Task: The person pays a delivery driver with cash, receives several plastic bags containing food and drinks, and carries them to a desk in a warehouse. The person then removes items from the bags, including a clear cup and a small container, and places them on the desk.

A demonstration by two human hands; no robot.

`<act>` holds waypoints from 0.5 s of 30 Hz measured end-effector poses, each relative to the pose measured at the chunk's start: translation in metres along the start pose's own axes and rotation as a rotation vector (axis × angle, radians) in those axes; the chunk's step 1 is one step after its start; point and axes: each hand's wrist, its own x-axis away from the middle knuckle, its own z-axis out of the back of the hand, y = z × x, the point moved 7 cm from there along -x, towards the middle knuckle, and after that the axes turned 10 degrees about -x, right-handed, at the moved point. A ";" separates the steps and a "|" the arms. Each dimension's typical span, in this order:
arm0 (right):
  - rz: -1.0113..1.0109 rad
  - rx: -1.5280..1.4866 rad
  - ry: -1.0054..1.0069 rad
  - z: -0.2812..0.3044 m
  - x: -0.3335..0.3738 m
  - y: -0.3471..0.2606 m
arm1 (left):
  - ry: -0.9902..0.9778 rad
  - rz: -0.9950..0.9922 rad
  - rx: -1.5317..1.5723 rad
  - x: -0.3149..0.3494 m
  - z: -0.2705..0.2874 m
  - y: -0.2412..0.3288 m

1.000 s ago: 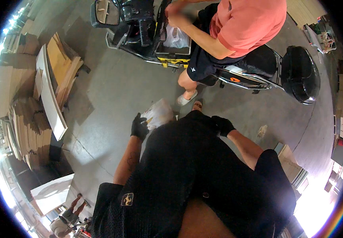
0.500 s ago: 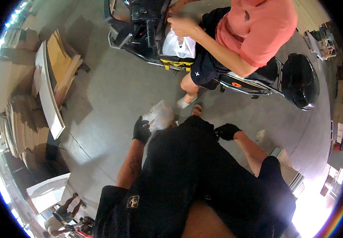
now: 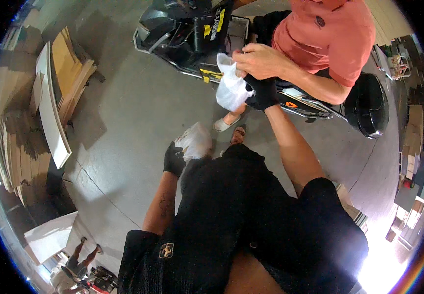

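Note:
My left hand (image 3: 174, 159), in a black glove, grips a white plastic bag (image 3: 194, 141) that hangs low in front of me. In a matching black glove, my right hand (image 3: 262, 93) reaches forward to a second white plastic bag (image 3: 231, 90), its fingers closed at the bag's side and partly hidden. A co-worker's hand (image 3: 257, 60) holds the top of that same bag, just above my glove. This person, in a salmon shirt (image 3: 310, 36), sits on a black scooter (image 3: 207, 39).
A black top box (image 3: 366, 105) sits at the scooter's rear. Leaning boards (image 3: 52, 108) and stacked cardboard (image 3: 20, 152) stand along the left. At the lower left another person (image 3: 79, 264) is beside a red and black machine (image 3: 101, 281). Grey concrete floor (image 3: 123, 137) lies between.
My right hand has moved forward from beside my body to the second bag. The co-worker has lifted that bag off the scooter toward me. My left hand keeps its bag in place.

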 end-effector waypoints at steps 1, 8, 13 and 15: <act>-0.301 -0.268 0.037 -0.004 0.006 0.017 | -0.024 -0.037 -0.014 -0.004 0.002 0.001; -0.442 -0.331 -0.060 -0.022 0.076 0.025 | 0.036 -0.104 -0.032 -0.005 0.009 0.012; -0.716 -0.356 -0.160 -0.034 0.118 0.016 | -0.110 -0.063 0.085 0.018 0.006 0.030; -0.711 -0.389 -0.209 -0.047 0.116 0.006 | -0.149 -0.035 0.139 0.028 0.009 0.028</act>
